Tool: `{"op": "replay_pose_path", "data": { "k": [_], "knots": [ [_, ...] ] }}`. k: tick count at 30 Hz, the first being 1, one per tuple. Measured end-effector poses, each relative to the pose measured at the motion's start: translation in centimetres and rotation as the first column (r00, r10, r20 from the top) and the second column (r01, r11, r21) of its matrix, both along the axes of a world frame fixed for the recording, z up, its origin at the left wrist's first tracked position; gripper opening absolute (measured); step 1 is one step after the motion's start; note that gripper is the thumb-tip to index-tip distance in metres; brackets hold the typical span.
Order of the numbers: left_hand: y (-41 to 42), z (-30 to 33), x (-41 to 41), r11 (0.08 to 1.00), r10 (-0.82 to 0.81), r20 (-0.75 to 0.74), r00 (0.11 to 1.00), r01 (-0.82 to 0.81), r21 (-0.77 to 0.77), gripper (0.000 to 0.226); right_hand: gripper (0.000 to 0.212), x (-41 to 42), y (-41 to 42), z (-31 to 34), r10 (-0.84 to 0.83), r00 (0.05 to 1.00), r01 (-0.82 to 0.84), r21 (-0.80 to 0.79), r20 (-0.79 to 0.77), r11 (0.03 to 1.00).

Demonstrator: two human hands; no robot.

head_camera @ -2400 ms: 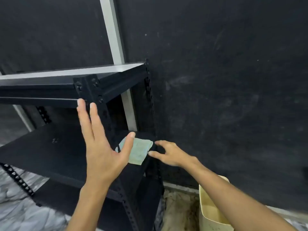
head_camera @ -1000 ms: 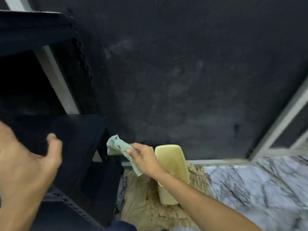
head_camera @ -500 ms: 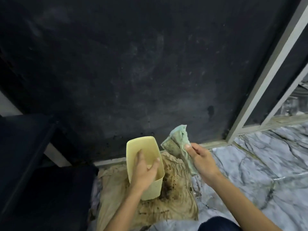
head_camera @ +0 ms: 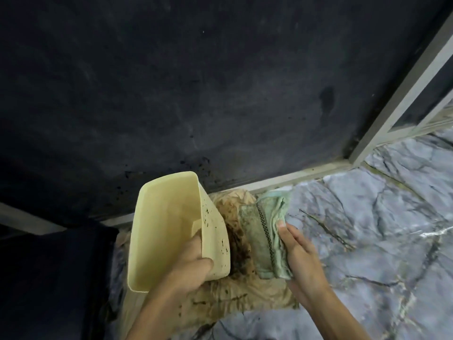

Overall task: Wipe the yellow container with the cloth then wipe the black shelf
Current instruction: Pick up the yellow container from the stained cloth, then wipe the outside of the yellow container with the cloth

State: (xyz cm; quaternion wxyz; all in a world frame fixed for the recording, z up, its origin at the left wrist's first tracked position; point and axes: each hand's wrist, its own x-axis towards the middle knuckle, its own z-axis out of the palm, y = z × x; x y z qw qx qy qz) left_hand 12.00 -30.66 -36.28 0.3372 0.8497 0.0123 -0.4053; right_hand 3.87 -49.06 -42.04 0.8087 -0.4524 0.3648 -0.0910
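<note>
The person's left hand (head_camera: 188,263) has its grip closed on the pale yellow rectangular plastic container (head_camera: 169,229), thumb over the outside of the right wall and fingers tucked inside the rim. The container is tilted, its open mouth turned up toward the person, and dark specks of dirt dot the outer face of the right wall. Whether its bottom edge rests on anything I cannot tell.

Just to its right, the right hand (head_camera: 301,256) has its grip shut on a folded pale green cloth (head_camera: 267,231) with a dark checked stripe running down it; the fingers lie flat against the cloth's right side. The soiled face of the cloth is turned toward the container's speckled wall, near it but apart, with a narrow gap between them.

Beneath both lies a crumpled tan sheet (head_camera: 235,295) stained with dark dirt, spread over a grey marbled floor (head_camera: 382,241). A dark, scuffed wall (head_camera: 196,82) rises behind, with a pale metal frame (head_camera: 402,94) slanting at the right. The black shelf (head_camera: 49,278) shows as a dark mass at the lower left, well apart from the cloth.
</note>
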Motion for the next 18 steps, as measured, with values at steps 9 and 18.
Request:
{"op": "replay_pose_path", "data": {
  "k": [9,18],
  "knots": [
    [7.1,-0.9,-1.0,0.978,0.147,-0.053,0.988,-0.153,-0.14,0.051,0.027,3.4,7.4,2.2,0.488,0.864,-0.364,-0.519,0.121,0.773],
    [9.0,-2.6,0.6,0.944,0.225,-0.119,0.967,-0.247,-0.218,0.052,0.051,9.3,11.9,-1.2,0.792,0.6,-0.664,-0.626,-0.117,0.41]
  ]
}}
